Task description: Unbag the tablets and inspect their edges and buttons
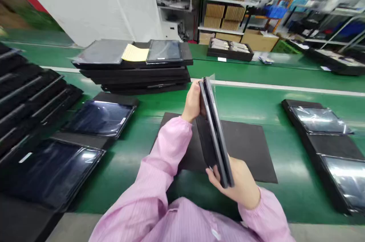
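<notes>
Pink sleeves (pixel 159 167), left hand (pixel 192 101) and right hand (pixel 242 182) gripping opposite ends of two tablets (pixel 216 135), black mat (pixel 248 147) beneath

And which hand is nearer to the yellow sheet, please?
Left. The left hand holds the far end of the two slim devices, to the right of the yellow sheet; the right hand holds their near end, farther from it.

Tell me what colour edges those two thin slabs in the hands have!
Both thin slabs' edges look grey, best seen in the head view.
</notes>
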Tool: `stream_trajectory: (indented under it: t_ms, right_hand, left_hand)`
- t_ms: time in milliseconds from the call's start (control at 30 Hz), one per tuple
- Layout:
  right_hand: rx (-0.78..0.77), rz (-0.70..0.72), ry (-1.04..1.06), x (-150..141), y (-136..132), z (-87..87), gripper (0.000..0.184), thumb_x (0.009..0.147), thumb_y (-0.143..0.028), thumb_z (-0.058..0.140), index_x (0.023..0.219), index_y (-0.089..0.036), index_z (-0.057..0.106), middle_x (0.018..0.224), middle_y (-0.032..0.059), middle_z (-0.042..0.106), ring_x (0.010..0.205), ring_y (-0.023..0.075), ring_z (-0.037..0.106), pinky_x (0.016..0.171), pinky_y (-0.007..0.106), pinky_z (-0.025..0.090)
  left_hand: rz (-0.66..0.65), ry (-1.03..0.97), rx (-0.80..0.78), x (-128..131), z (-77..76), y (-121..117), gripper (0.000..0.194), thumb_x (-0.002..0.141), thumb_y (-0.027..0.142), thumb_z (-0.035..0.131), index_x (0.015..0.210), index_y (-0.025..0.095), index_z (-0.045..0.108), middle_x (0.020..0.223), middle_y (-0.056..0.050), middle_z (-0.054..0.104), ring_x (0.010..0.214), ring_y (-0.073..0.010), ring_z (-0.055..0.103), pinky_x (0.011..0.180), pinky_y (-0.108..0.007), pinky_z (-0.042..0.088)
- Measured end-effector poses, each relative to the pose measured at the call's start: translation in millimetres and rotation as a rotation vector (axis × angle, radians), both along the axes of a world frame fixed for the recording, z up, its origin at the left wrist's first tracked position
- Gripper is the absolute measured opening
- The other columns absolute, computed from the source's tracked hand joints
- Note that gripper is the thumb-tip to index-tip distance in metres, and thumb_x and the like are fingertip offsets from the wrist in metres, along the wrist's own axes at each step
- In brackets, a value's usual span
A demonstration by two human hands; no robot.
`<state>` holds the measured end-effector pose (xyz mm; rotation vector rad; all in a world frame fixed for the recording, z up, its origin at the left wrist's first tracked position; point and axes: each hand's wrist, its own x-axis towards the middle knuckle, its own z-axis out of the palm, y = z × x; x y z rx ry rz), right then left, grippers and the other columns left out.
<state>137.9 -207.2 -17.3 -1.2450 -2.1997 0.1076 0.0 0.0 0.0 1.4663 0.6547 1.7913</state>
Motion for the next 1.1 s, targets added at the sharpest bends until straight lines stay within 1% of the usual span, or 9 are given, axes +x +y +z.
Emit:
stream_trajectory:
  t_ms: [133,267,433,500,600,700,933,1000,1100]
  right_hand:
    - [-0.185,-0.017,0.101,-3,10,-18.8,0.07,0.097,-0.036,0.051,0.155,-0.003,0.03,0.058,-0.0022,0.066,0.047,0.0203,0.067,0.048,0.028,0.054]
    - [-0.234,-0.041,0.17,0,10,-20.0,0.087,0.095,-0.063,0.054,0.157,-0.005,0.032,0.065,0.001,0.069,0.05,0.022,0.069,0.051,0.031,0.057]
    - [-0.297,0.033,0.288,3,10,-19.4,0.1,0.094,-0.079,0.039,0.163,-0.008,0.022,0.08,0.0078,0.074,0.068,0.0277,0.076,0.062,0.035,0.062]
    - [-0.306,0.052,0.33,3,10,-22.0,0.1,0.095,-0.081,0.031,0.162,-0.007,0.024,0.081,0.0089,0.074,0.072,0.0291,0.076,0.068,0.037,0.063]
    - [-0.302,0.079,0.392,3,11,-25.0,0.095,0.097,-0.079,0.023,0.161,-0.009,0.03,0.084,0.0099,0.074,0.071,0.0284,0.075,0.073,0.038,0.064]
    - [-0.298,0.106,0.469,4,12,-25.9,0.085,0.102,-0.071,0.021,0.162,-0.012,0.032,0.097,0.0115,0.077,0.077,0.0282,0.076,0.081,0.04,0.063]
    - [-0.297,0.08,0.64,3,11,-28.0,0.06,0.109,-0.05,0.028,0.157,-0.018,0.044,0.135,0.0124,0.07,0.112,0.0275,0.073,0.1,0.04,0.058]
    - [-0.305,0.057,0.688,1,10,-27.5,0.057,0.109,-0.047,0.028,0.154,-0.018,0.049,0.129,0.0122,0.073,0.108,0.027,0.074,0.097,0.041,0.059]
    - [-0.332,0.033,0.712,-1,9,-24.1,0.056,0.11,-0.042,0.027,0.151,-0.014,0.052,0.094,0.0091,0.077,0.073,0.0224,0.073,0.076,0.037,0.063]
  left_hand:
    - [-0.01,0.097,0.042,1,1.7,5,0.061,0.09,0.08,0.042,0.081,0.023,0.063,0.069,0.002,0.053,0.065,-0.0147,0.051,0.066,-0.029,0.046]
    - [0.014,0.092,-0.023,6,-1.9,12,0.061,0.094,0.075,0.038,0.076,0.023,0.062,0.064,0.002,0.044,0.058,-0.0135,0.042,0.059,-0.029,0.04]
    - [0.033,0.075,-0.104,12,-10.8,21,0.056,0.098,0.069,0.038,0.076,0.024,0.062,0.063,0.003,0.036,0.059,-0.0148,0.04,0.065,-0.03,0.04]
    - [0.045,0.092,-0.133,13,-15.3,26,0.054,0.1,0.065,0.036,0.078,0.024,0.063,0.066,0.002,0.039,0.064,-0.0161,0.045,0.073,-0.031,0.042]
    - [0.065,0.113,-0.142,14,-22.7,33,0.052,0.101,0.064,0.035,0.082,0.025,0.063,0.075,0.0,0.05,0.078,-0.0186,0.056,0.087,-0.034,0.043]
    - [0.083,0.129,-0.129,15,-29.1,39,0.054,0.1,0.067,0.033,0.085,0.025,0.063,0.079,0.0,0.055,0.087,-0.0203,0.06,0.093,-0.035,0.043]
    - [0.091,0.121,-0.093,18,-31.0,39,0.055,0.098,0.07,0.034,0.084,0.026,0.062,0.082,-0.001,0.056,0.092,-0.0212,0.062,0.094,-0.036,0.044]
    - [0.084,0.113,-0.098,19,-28.1,36,0.055,0.098,0.07,0.036,0.083,0.025,0.062,0.08,-0.001,0.054,0.091,-0.0207,0.061,0.093,-0.035,0.044]
    - [0.045,0.091,-0.108,22,-22.7,31,0.055,0.098,0.07,0.037,0.081,0.024,0.062,0.076,-0.001,0.051,0.085,-0.0195,0.059,0.088,-0.033,0.046]
